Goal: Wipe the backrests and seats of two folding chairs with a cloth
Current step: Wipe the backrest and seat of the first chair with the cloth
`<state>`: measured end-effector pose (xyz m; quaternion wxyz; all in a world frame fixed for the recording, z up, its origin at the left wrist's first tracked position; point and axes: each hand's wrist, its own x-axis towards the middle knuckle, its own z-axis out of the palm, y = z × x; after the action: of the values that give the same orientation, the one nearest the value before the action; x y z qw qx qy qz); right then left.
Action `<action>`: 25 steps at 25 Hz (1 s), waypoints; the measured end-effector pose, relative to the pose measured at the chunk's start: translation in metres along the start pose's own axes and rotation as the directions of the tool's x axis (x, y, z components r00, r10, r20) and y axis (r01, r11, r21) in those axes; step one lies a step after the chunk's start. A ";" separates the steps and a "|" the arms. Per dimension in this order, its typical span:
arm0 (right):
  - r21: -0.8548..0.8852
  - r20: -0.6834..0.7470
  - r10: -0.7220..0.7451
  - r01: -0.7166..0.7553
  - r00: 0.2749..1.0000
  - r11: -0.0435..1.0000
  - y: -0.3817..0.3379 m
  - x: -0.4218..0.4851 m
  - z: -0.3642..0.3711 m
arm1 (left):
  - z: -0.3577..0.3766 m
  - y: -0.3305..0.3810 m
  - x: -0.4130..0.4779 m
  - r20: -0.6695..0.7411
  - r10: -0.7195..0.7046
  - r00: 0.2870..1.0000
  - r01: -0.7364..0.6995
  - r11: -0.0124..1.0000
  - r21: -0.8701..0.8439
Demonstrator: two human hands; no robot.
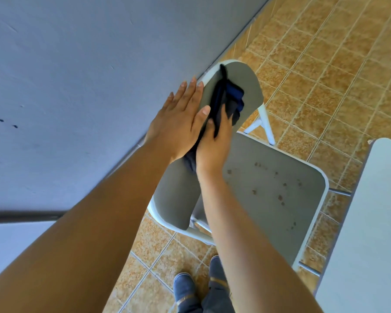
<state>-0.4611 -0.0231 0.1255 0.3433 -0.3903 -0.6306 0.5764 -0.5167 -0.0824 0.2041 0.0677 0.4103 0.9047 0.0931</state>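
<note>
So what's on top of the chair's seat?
Small brown specks lie scattered on the grey seat. The right hand and its forearm cross above the seat's near left part, and the backrest overhangs there too, so that part cannot be seen.

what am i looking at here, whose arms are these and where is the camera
There is no machine here. The one picture comes from a wide-angle camera worn on a person's head, looking down, so the two arms are the wearer's own. In front stands a grey folding chair on a tiled floor beside a wall. The left hand lies flat against the edge of the backrest, seemingly steadying it. The right hand grips a dark cloth and presses it on the backrest. The seat shows brown spots, not yet wiped. The person's shoes show at the bottom.
</note>
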 end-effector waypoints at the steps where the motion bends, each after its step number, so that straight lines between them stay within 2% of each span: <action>1: 0.026 0.007 -0.021 0.020 1.000 0.999 0.004 -0.020 -0.002 | 0.000 0.001 0.000 0.001 -0.004 1.000 0.004 1.000 0.006; 2: 0.031 -0.003 -0.007 0.007 1.000 0.999 0.012 -0.033 -0.006 | 0.000 0.001 -0.001 0.000 -0.005 1.000 0.005 1.000 0.009; 4: 0.024 -0.062 0.110 -0.109 0.992 0.994 0.029 -0.029 -0.013 | 0.001 0.001 -0.002 -0.007 -0.003 1.000 0.003 1.000 0.005; 6: 0.000 -0.111 0.245 -0.247 0.963 0.969 0.035 0.005 -0.016 | -0.001 0.001 -0.002 -0.012 -0.004 1.000 0.004 1.000 0.014; 7: -0.038 -0.120 0.266 -0.272 0.956 0.961 0.032 0.025 -0.017 | -0.001 0.001 -0.003 -0.016 -0.006 1.000 0.006 0.999 0.039; 9: -0.096 -0.080 0.170 -0.177 0.982 0.979 0.018 0.054 -0.012 | 0.002 0.002 -0.003 -0.051 0.001 0.999 0.006 0.993 0.119; 12: -0.040 -0.022 -0.041 0.040 0.999 0.998 0.003 0.042 -0.001 | 0.005 0.003 -0.002 -0.092 0.008 0.996 0.013 0.976 0.219; 14: -0.003 -0.040 -0.043 0.043 0.998 0.999 0.015 0.015 -0.004 | 0.007 0.004 -0.002 -0.105 -0.001 0.994 0.028 0.966 0.259; 17: -0.028 -0.135 0.187 -0.192 0.973 0.981 0.033 0.022 -0.011 | 0.008 0.006 -0.002 -0.107 0.001 0.994 0.030 0.957 0.288; 19: -0.130 -0.151 0.313 -0.333 0.938 0.934 0.025 0.057 -0.011 | 0.009 0.006 -0.002 -0.109 0.004 0.994 0.029 0.954 0.298; 20: -0.180 -0.149 0.295 -0.319 0.944 0.931 0.017 0.070 -0.010 | 0.009 0.005 -0.003 -0.117 0.007 0.993 0.029 0.953 0.303; 21: -0.195 -0.133 0.219 -0.242 0.967 0.951 0.009 0.076 -0.008 | 0.009 0.005 -0.002 -0.126 0.011 0.992 0.028 0.952 0.306; 23: -0.138 -0.077 -0.020 0.009 0.997 0.990 -0.001 0.064 -0.002 | 0.009 0.004 -0.002 -0.134 0.017 0.991 0.025 0.952 0.305; 25: -0.072 -0.042 -0.129 0.126 0.991 0.989 0.008 0.028 -0.002 | 0.008 0.005 -0.002 -0.132 0.014 0.991 0.025 0.956 0.293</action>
<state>-0.4710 0.0030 0.1177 0.3804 -0.3741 -0.6656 0.5219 -0.5105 -0.0799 0.1973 -0.0543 0.4061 0.9121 -0.0156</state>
